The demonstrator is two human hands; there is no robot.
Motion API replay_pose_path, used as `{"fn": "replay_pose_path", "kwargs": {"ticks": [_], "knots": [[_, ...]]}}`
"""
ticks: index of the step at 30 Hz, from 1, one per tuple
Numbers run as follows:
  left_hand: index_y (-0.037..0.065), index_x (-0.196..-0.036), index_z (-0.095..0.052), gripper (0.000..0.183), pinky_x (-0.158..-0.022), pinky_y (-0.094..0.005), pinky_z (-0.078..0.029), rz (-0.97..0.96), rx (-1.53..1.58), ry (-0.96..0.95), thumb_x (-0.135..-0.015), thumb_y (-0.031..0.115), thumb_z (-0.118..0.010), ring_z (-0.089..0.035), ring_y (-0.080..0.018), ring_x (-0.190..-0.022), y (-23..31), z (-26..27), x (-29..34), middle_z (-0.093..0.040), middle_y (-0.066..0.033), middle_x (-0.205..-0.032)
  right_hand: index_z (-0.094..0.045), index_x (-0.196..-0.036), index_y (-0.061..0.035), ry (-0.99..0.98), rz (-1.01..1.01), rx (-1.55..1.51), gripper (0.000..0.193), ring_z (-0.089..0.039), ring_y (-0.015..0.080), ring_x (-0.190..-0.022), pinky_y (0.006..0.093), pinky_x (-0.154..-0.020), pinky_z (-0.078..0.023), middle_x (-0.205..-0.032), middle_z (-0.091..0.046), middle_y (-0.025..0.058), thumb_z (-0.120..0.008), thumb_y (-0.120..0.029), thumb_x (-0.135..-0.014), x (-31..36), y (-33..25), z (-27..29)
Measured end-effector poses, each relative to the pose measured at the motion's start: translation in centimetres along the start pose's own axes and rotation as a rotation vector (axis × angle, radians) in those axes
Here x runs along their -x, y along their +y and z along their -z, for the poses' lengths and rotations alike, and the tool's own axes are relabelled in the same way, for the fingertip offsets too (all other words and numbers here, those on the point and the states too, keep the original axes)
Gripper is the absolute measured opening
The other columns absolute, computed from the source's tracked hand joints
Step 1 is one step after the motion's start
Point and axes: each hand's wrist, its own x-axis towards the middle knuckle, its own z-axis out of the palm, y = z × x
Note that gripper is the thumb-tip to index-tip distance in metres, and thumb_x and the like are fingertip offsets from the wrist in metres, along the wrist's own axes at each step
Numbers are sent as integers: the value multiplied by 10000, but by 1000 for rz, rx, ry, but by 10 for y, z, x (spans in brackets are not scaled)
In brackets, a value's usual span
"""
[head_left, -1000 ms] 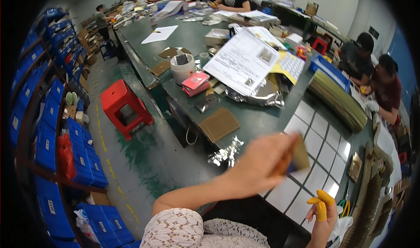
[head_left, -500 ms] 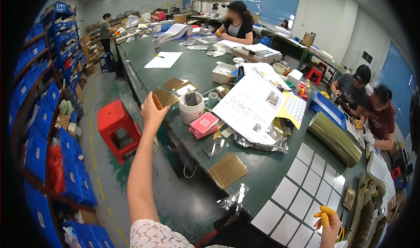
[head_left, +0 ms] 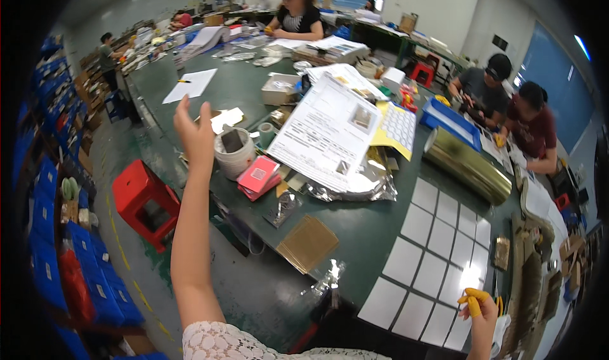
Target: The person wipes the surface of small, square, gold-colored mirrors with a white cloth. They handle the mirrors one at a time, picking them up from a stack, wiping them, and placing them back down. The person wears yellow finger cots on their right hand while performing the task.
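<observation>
Reaching over a dark green table [head_left: 361,239], facing white cards [head_left: 431,271] lying flat in rows on its right part and a white bucket [head_left: 233,164] standing by its left edge. Spreading the left hand [head_left: 193,135] near the bucket, thumb well apart from fingers. Curling the right hand [head_left: 481,309] by the cards, bending fingers in yellow covers [head_left: 476,293]; pinching anything or not, impossible to tell.
</observation>
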Motion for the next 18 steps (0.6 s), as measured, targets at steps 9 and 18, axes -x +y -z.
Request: {"fn": "replay_pose_path", "kwargs": {"ticks": [9,18], "knots": [[-50,-1272,-507,353,-912,-305,-493,161,95,-380,-937,37,-573,-585,-214,-1103,29,133,96,-595,-168,-1202,-611,-1213,-56,-112,254,103,322,-575,149,-912,275,-831,-460,-1038,-625,73,-641,-147,-906,-17,-5,18],[-40,-1082,-606,240,-689,-279,-485,453,579,-788,-978,164,-531,-584,-199,-782,241,73,197,-638,-119,-894,-534,-1294,-42,561,326,363,538,-510,219,-1131,321,-950,-414,-1254,-525,109,-739,-168,-813,28,59,197]]}}
